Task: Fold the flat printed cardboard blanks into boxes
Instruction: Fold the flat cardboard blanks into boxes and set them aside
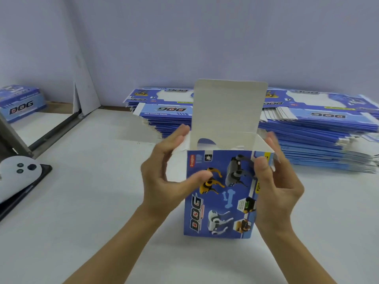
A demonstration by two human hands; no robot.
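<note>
At the far left edge of the bench (102,201) stands a finished box (22,103) printed "DOG", with a white device (17,171) on a dark tray nearer along that edge. A white board (86,78) leans against the wall behind.

At the middle of the bench an upright blue box (219,193) stands on its end, top open, its white lid flap (227,105) sticking straight up at the far side. The left hand (164,179) holds the box's left side: its thumb lies on the printed front, its fingers reach up to the small white side flap (180,144). The right hand (276,181) grips the right side, thumb pressed on the front near the top corner, fingers curled behind the right flap.

Along the far edge, from the middle to the right corner, lie stacks of flat blanks (307,128).
</note>
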